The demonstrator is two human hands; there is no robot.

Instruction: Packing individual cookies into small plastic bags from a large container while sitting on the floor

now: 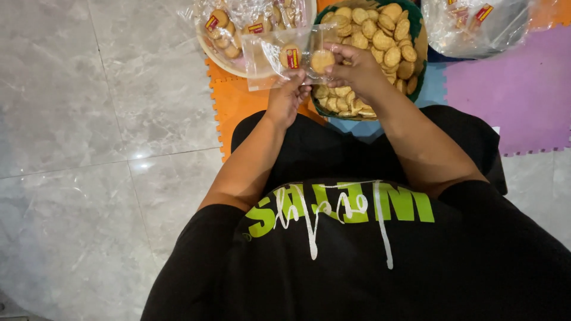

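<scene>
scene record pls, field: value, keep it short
left hand: holds clear plastic bag open
right hand: holds round biscuit at the bag mouth
basket: heaped with loose biscuits, behind right hand
bowl: filled packets, behind left hand
floor: grey tiles, orange foam mat, purple foam mat

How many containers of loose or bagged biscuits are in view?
3. A green bowl of loose biscuits ahead of the right hand, a white bowl of bagged ones beyond the left hand, a clear bag top right. More may lie off-frame.
</scene>
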